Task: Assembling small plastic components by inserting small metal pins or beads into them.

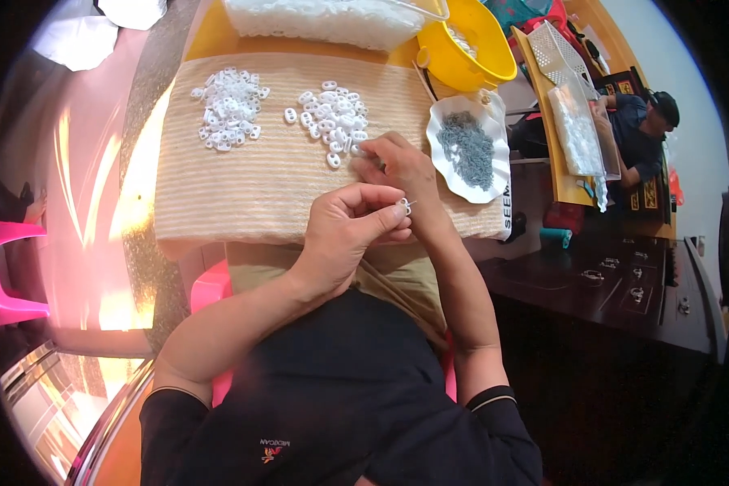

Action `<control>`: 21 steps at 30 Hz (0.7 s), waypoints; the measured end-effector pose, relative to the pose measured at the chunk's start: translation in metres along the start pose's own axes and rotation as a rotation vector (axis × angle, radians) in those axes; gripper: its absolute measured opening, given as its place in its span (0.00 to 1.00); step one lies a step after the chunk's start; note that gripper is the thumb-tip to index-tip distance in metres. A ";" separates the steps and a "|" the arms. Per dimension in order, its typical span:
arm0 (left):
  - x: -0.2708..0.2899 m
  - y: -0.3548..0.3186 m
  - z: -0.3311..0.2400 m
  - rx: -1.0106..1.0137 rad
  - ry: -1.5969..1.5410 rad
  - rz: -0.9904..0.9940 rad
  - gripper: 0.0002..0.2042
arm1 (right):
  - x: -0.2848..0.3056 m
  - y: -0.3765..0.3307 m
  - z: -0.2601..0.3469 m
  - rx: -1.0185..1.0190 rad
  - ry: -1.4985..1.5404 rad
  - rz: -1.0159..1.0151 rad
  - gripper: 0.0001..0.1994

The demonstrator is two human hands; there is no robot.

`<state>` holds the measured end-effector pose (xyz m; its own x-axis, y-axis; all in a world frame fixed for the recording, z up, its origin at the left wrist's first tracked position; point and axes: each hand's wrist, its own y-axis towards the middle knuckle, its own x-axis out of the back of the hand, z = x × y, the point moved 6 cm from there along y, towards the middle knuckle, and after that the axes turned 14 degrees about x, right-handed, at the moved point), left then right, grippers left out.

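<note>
Head view: pinches a small piece [405, 206] between thumb and forefinger of the left hand [352, 231], in front of the right wrist and over the near part of a striped cloth [227, 190]. Looks white and ring-like, with a fine point jutting out to the right; too small for further detail. Holds the right hand [397, 164] at the near edge of a pile of ovals [332, 119], with fingers bent and narrowly spaced; cannot tell whether gripping one. Among the ovals: smooth, white, many with dark holes. To the left, another white heap [231, 107]. To the right, a scalloped white dish [494, 121] of grey bits [470, 158]. Beyond, a yellow bowl [494, 63]. At far right, a co-worker [640, 134] in a dark cap.
</note>
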<state>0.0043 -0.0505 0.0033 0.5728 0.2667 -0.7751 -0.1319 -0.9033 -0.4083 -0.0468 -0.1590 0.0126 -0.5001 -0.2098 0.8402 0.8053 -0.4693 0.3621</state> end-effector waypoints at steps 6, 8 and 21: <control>-0.001 0.001 0.000 -0.004 0.016 0.002 0.08 | -0.004 0.005 0.000 -0.021 -0.144 0.034 0.06; 0.000 0.000 -0.001 -0.009 0.017 -0.011 0.08 | -0.003 0.004 0.000 -0.004 -0.116 0.007 0.06; 0.009 0.003 -0.010 -0.059 -0.026 -0.080 0.07 | 0.003 -0.032 -0.021 -0.401 0.965 -0.230 0.09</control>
<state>0.0176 -0.0541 -0.0003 0.5587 0.3470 -0.7533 -0.0378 -0.8967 -0.4410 -0.0810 -0.1627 -0.0048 -0.8083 -0.5879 0.0303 0.5843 -0.7948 0.1639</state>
